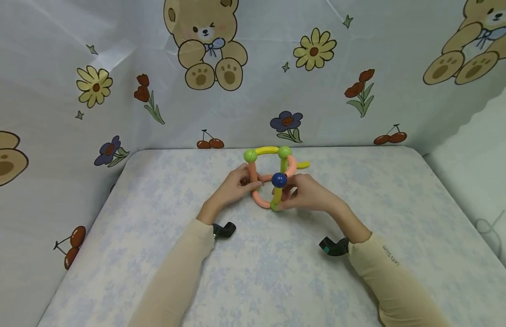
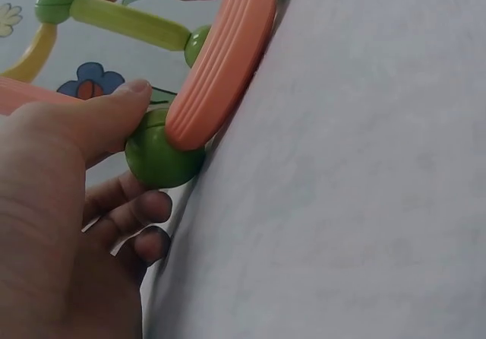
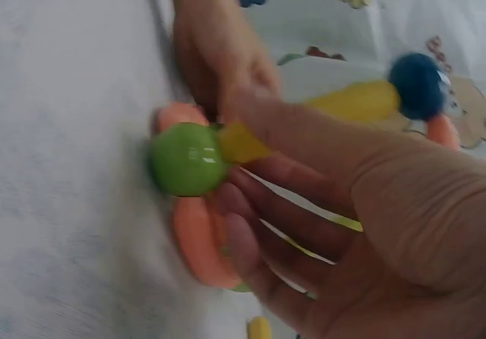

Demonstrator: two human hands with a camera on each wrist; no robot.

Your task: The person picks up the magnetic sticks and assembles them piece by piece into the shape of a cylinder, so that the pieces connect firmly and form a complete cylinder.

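Note:
A toy frame of coloured balls and sticks stands on the table between both hands. My left hand (image 1: 235, 185) holds its left side by an upright pink stick (image 1: 253, 171). In the left wrist view the thumb lies against a lower green ball (image 2: 161, 156), with fingertips below it and a curved pink stick (image 2: 228, 61) running from it. With thumb and fingers my right hand (image 1: 310, 193) pinches an upright yellow stick (image 3: 353, 102). That stick joins a green ball (image 3: 186, 159) at the bottom to a blue ball (image 1: 279, 180) on top.
Behind the frame a yellow stick (image 1: 303, 165) shows, partly hidden. The table (image 1: 273, 268) has a pale patterned cover, and its back edge meets a hanging cloth (image 1: 253, 113) printed with bears and flowers. Dark wrist cameras jut inward from both wrists.

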